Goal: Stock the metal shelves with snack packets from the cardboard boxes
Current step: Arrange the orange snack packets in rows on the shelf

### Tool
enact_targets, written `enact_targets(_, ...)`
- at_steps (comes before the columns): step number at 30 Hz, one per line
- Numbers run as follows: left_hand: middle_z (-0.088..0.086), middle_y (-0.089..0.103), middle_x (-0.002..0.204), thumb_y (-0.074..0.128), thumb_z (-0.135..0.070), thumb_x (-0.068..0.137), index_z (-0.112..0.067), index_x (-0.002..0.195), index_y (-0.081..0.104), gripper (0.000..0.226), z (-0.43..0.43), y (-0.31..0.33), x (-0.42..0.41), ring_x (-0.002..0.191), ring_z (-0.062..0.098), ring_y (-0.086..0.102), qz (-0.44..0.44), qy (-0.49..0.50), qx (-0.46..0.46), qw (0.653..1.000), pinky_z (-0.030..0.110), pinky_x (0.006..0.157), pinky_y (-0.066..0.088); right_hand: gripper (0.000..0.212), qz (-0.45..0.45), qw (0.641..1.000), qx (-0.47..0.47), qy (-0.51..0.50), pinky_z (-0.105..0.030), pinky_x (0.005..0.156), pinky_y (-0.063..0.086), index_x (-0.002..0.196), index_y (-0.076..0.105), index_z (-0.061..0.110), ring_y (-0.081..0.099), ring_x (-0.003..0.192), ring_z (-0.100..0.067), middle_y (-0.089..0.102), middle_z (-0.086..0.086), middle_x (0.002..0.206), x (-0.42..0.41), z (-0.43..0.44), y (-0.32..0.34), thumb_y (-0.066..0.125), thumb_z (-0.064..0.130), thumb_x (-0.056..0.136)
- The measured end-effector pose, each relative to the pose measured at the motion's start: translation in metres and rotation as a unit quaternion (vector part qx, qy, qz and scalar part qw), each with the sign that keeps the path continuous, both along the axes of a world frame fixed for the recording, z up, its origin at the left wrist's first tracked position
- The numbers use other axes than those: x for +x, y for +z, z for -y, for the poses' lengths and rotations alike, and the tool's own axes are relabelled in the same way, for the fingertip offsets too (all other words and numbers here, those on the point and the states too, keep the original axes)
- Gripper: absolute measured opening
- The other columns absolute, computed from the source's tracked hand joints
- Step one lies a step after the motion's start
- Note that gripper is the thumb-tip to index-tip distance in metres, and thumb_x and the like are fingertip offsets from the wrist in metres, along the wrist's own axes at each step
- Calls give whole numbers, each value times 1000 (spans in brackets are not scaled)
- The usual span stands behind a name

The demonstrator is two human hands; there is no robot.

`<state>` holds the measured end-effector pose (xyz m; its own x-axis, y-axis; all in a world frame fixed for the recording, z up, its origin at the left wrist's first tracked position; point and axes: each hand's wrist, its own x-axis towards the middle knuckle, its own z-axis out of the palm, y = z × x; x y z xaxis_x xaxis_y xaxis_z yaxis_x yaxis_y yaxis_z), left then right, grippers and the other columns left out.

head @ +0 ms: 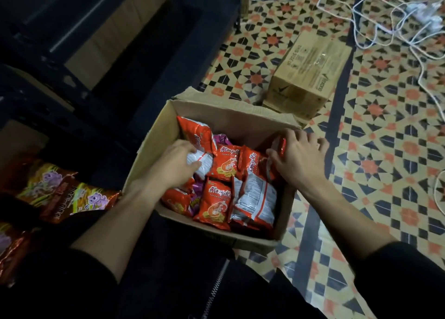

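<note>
Picking step, head view: left hand [177, 161] curls round a white-backed snack packet [201, 160] inside the open brown cardboard box [154, 147]. Right hand [299, 158] pinches a red foil packet [282, 146] at the box's right wall. Next move, likely: lift both clear and swing left to the black metal shelves [72, 106].

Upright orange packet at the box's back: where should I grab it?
Pinch the packet by its top seam, coming from above: it stands nearly upright with that edge free, while its lower half is wedged among other packets beside the left hand.
</note>
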<state>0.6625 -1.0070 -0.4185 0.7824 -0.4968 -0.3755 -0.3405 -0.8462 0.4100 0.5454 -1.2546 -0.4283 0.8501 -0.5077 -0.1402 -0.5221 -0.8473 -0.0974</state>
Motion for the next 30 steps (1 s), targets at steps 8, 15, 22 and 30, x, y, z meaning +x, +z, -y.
enact_targets(8,9,57,133,64,-36,93,-13,131,58,45,-4,-7,6,121,23,54,-51,16,37,998,29,96,42,18,87,991,75,75,-44,97,36,106,62,10,61,102,-35,67,-14,106,32,-15,13,54,22,95)
enact_targets(15,11,57,132,62,-38,94,-15,135,55,47,-3,-14,14,119,26,55,-86,36,52,994,32,95,44,25,-131,972,121,152,-31,69,46,100,69,7,62,80,-28,68,-10,95,85,-29,39,56,27,96)
enact_targets(22,10,58,126,61,-35,96,-13,132,55,42,-9,-24,22,113,25,57,-95,55,52,993,28,85,42,37,-286,923,6,257,-34,89,50,129,64,21,60,123,-22,62,0,134,106,-42,-17,59,28,93)
enact_targets(30,12,56,129,59,-22,96,-7,129,56,37,6,-29,39,117,27,54,7,12,-4,1000,31,96,40,21,-270,932,107,218,-33,76,50,104,69,14,68,101,-26,71,-7,109,103,-26,-34,60,29,91)
